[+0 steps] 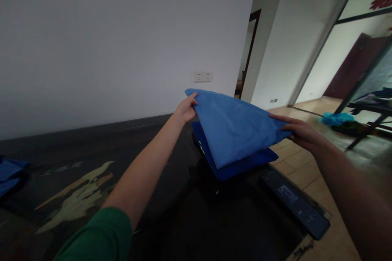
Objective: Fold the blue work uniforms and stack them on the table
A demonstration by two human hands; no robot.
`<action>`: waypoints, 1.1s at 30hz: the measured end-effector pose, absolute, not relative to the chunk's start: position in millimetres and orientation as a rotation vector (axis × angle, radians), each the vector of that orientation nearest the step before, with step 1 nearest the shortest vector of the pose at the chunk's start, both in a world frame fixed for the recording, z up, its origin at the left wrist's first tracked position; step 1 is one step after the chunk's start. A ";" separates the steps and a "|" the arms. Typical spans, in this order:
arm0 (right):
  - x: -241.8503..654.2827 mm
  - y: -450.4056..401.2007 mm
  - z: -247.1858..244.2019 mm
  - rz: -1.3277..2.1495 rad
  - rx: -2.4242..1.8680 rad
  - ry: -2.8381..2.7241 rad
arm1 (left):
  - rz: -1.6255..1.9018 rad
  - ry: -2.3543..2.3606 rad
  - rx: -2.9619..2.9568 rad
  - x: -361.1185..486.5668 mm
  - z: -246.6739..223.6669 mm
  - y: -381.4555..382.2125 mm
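A light blue piece of folded cloth (235,124) is stretched between my two hands, tilted above a darker blue folded cloth (223,172). My left hand (186,109) pinches its upper left corner, with fingers closed on the edge. At the right corner, my right hand (298,131) grips the fabric between thumb and fingers. The darker cloth lies on the black tabletop, with small yellow-green marks on its left edge; most of its top is hidden under the light blue cloth. Whether the two cloths touch, I cannot tell.
A phone (295,204) with a lit screen lies along the right edge of the black table (196,228). More blue cloth (10,174) is at the far left. Behind the table stands a wall with a socket plate (203,76). A blue plastic bag (337,118) rests on the tiled floor.
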State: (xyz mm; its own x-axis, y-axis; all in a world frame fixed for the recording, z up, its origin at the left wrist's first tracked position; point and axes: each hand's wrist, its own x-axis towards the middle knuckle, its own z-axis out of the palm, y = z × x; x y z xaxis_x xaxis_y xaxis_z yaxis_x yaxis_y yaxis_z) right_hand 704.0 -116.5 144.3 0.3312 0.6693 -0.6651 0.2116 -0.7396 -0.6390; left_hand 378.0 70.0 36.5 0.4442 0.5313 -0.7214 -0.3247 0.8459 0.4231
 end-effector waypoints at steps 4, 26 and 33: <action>721.0 -169.8 105.2 1.514 -2.379 -0.443 | 0.270 1.224 0.246 392.8 -20.1 3.9; 713.9 -241.7 57.0 1.143 -2.736 -0.920 | 0.115 1.438 0.805 377.0 -89.4 -59.5; 645.0 -223.1 67.1 0.462 -2.514 -1.804 | 0.197 1.504 1.090 301.3 -50.9 -73.3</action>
